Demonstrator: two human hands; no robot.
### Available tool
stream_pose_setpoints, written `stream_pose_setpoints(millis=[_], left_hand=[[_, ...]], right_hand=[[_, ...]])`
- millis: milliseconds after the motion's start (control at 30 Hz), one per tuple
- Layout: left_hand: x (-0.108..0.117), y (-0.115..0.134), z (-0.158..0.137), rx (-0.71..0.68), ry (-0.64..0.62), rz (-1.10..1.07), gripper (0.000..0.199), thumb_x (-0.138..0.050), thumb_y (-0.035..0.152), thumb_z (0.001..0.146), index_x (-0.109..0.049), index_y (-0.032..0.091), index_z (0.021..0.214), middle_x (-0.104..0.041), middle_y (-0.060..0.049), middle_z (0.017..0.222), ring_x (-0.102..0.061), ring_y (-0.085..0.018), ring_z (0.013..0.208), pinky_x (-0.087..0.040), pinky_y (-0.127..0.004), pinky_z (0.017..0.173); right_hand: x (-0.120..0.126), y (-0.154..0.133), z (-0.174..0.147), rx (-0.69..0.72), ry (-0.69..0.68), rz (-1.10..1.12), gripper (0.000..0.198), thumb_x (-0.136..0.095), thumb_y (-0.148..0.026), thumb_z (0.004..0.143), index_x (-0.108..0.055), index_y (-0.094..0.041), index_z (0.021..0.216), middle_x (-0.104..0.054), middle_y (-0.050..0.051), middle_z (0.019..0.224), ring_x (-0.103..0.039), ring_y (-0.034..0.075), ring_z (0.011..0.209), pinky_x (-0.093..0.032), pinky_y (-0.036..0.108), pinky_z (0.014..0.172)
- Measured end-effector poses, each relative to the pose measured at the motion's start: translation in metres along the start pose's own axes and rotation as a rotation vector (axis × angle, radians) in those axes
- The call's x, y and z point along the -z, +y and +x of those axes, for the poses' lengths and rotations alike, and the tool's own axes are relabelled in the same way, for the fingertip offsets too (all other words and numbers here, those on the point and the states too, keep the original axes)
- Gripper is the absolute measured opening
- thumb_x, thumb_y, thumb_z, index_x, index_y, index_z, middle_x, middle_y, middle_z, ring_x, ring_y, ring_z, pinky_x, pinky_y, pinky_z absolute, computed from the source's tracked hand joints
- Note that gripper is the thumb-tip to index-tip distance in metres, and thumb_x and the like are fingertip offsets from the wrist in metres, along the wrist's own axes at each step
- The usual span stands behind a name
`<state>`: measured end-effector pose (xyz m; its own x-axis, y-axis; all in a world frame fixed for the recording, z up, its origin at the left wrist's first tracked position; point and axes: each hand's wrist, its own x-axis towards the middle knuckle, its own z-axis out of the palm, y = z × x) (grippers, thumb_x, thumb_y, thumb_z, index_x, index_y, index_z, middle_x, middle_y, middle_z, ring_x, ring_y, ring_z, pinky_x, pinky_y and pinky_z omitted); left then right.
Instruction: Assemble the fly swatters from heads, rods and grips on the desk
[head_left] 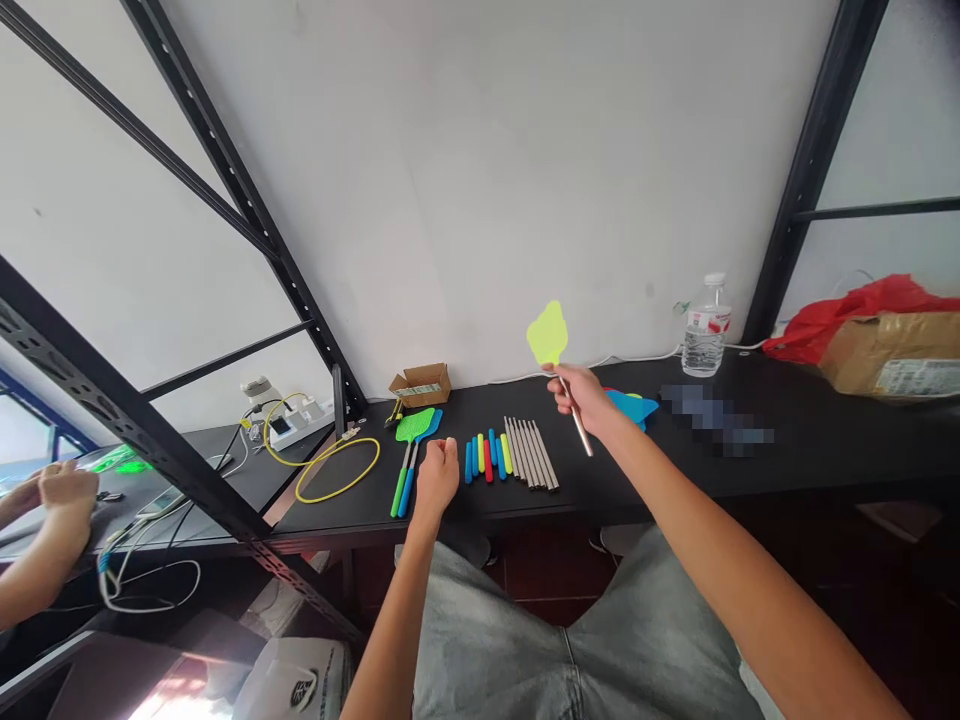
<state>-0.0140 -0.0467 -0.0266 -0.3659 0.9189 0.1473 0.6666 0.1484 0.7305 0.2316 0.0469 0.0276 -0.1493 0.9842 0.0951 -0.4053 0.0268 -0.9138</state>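
Observation:
My right hand [579, 396] grips a fly swatter with a yellow head [548, 333] near where the head meets its metal rod. The rod's bare end points down towards me. Over the table, my left hand [439, 475] is closed, and whatever its fingers may hold is hidden. Just left of it lie a green fly swatter [409, 430] and a blue fly swatter [428, 428] with matching handles. Several coloured handle tubes [487, 457] lie in a row right of my left hand, followed by several metal rods [531, 455]. Blue swatter heads [631, 408] lie partly behind my right forearm.
A small cardboard box [420, 385] stands against the wall. Further right are a water bottle [705, 328] and a larger box [892, 350] with red plastic. A yellow cable [337, 490] loops left, near a black metal post [187, 460]. Another person's hands [64, 495] show far left.

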Motion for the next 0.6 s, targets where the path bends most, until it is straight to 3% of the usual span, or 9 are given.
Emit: stream_pose_setpoints(millis=[100,267,367,467,600], left_hand=[[0.0,-0.006,0.017,-0.048,-0.02,0.151,0.043,-0.033,0.041,0.096,-0.049,0.011,0.124,-0.066,-0.018,0.114,-0.061,-0.027,0.11,-0.043,-0.032,0.084],[0.002,0.005,0.003,-0.122,-0.108,0.108,0.052,-0.04,0.043,0.094,-0.045,0.011,0.135,-0.065,-0.018,0.12,-0.059,-0.026,0.116,-0.043,-0.031,0.088],[0.003,0.023,-0.006,-0.157,-0.145,-0.227,0.059,-0.05,0.055,0.088,-0.053,0.014,0.13,-0.064,-0.017,0.123,-0.062,-0.025,0.109,-0.047,-0.03,0.083],[-0.006,0.047,-0.011,-0.162,-0.275,-0.627,0.062,-0.056,0.065,0.08,-0.064,0.013,0.112,-0.07,-0.016,0.102,-0.067,-0.023,0.091,-0.05,-0.029,0.075],[-0.026,0.065,-0.008,-0.141,-0.107,-0.877,0.056,-0.068,0.061,0.07,-0.067,0.01,0.093,-0.071,-0.012,0.085,-0.067,-0.018,0.074,-0.05,-0.025,0.063]], right_hand=[[0.0,0.011,-0.012,-0.033,-0.029,-0.079,0.016,-0.056,-0.035,0.087,-0.056,-0.02,0.092,-0.048,-0.005,0.057,-0.03,0.006,0.038,-0.021,0.019,0.036],[-0.012,0.026,-0.026,-0.043,-0.103,-0.14,0.029,-0.057,-0.046,0.087,-0.057,-0.018,0.082,-0.045,-0.005,0.055,-0.032,0.006,0.037,-0.022,0.019,0.034],[-0.025,0.033,-0.041,-0.073,-0.233,-0.129,0.034,-0.06,-0.05,0.085,-0.054,-0.018,0.078,-0.044,-0.006,0.052,-0.03,0.004,0.036,-0.021,0.018,0.034],[-0.045,0.042,-0.057,-0.175,-0.389,-0.032,0.037,-0.061,-0.054,0.081,-0.052,-0.019,0.076,-0.038,-0.01,0.049,-0.022,0.003,0.035,-0.016,0.018,0.034],[-0.062,0.055,-0.07,-0.078,-0.344,-0.092,0.038,-0.056,-0.057,0.082,-0.051,-0.02,0.074,-0.037,-0.009,0.048,-0.022,0.004,0.035,-0.017,0.019,0.036]])
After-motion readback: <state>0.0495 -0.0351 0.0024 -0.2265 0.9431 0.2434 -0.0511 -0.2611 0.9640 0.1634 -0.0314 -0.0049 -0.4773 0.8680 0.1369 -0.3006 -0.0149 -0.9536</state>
